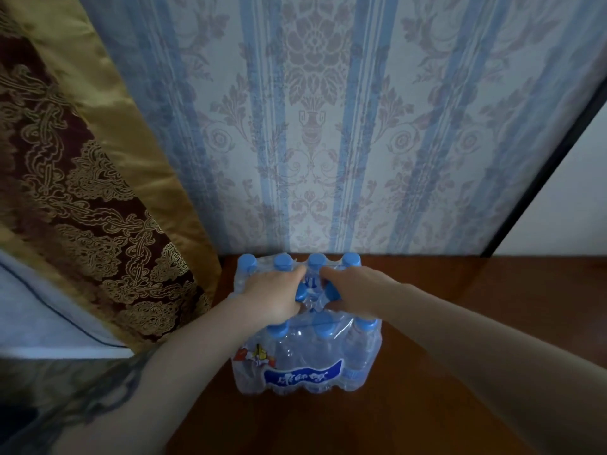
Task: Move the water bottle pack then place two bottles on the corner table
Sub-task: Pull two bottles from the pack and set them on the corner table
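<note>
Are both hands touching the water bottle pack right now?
Touching: the head view shows the left hand and right hand gripping the water bottle pack wrap.

Single view: head-worn wide-angle camera, looking forward and steeply down. Close range: both forearms enter from bottom edge, left hand (pixel 275 295) and right hand (pixel 353 292) near frame centre on water bottle pack (pixel 305 359). Upper half filled by wallpapered wall (pixel 328 126) (lines bowed by lens). No second view; no overlap.
</note>
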`<state>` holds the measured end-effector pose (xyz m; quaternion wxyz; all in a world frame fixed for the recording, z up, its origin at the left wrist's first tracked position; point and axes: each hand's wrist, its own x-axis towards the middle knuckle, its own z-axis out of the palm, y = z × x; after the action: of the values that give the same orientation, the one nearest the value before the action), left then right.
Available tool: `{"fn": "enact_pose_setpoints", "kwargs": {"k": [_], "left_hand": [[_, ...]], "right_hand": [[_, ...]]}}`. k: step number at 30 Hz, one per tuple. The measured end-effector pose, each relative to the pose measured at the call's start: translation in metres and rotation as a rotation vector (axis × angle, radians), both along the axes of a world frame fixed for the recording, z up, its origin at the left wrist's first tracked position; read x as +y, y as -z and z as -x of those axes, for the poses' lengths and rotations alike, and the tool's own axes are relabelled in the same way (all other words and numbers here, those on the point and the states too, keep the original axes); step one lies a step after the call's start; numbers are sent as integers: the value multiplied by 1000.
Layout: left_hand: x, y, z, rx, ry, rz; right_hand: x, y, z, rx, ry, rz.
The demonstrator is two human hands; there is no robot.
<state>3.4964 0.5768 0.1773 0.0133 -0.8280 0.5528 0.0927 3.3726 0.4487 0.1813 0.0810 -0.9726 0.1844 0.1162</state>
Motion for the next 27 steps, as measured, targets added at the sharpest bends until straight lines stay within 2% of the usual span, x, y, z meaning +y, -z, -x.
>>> {"fn": "enact_pose_setpoints", "kwargs": {"k": [3, 6, 11, 16, 19, 24, 27], "left_hand": [[-7, -3, -9, 25, 24, -89], [-7, -2, -9, -29, 37, -57], [2, 13, 3, -170, 0, 171], [8, 14, 7, -1, -111, 350], [13, 11, 8, 43, -109, 438], [16, -18, -2, -11, -44, 582], [24, -25, 0, 29, -41, 629]], "right_hand": [[-2, 2, -5, -5, -2, 14], [2, 7, -6, -36, 18, 136], [8, 14, -4, -130, 121, 196], [14, 11, 11, -262, 51, 336], [13, 2, 17, -269, -13, 370], [6, -32, 8, -345, -131, 275], [11, -41, 6, -342, -107, 233]]}}
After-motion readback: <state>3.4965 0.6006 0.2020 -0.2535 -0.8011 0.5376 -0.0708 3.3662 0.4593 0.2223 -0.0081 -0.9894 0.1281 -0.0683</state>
